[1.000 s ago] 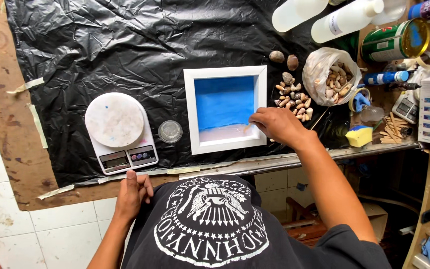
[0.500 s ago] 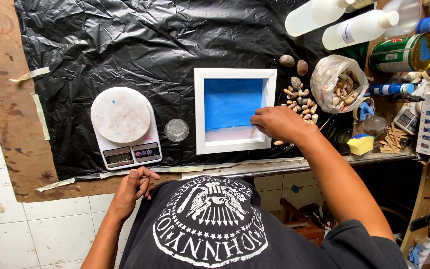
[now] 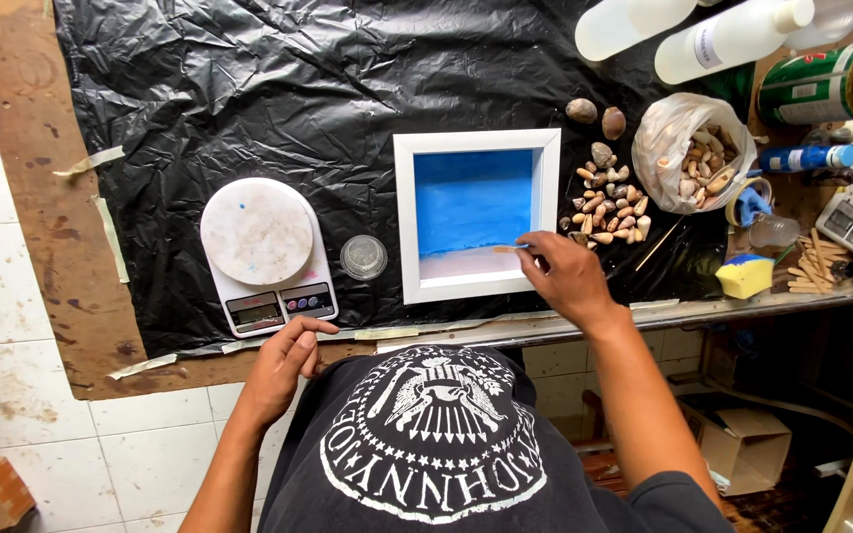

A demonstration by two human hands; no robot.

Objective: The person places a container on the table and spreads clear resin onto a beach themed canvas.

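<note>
A white square frame [image 3: 476, 140] lies on black plastic sheeting [image 3: 278, 89]; its inside is blue at the top and pale sand-coloured along the bottom. My right hand [image 3: 567, 276] rests at the frame's lower right corner, pinching a thin wooden stick [image 3: 511, 249] whose tip lies over the pale band. My left hand [image 3: 283, 360] presses on the table's front edge below a white kitchen scale [image 3: 261, 247], fingers curled, holding nothing. Several small shells [image 3: 609, 202] lie just right of the frame.
A small clear cup [image 3: 363, 257] stands between scale and frame. A plastic bag of shells [image 3: 695, 153], two white bottles [image 3: 733, 39], a green can [image 3: 821, 84], a yellow sponge [image 3: 745, 276] and wooden sticks [image 3: 816, 266] crowd the right side. A cardboard box [image 3: 747, 444] sits below.
My right hand has shifted slightly right and lifted, so the stick now shows over the pale band. My left hand has crept a little further up onto the table edge.
</note>
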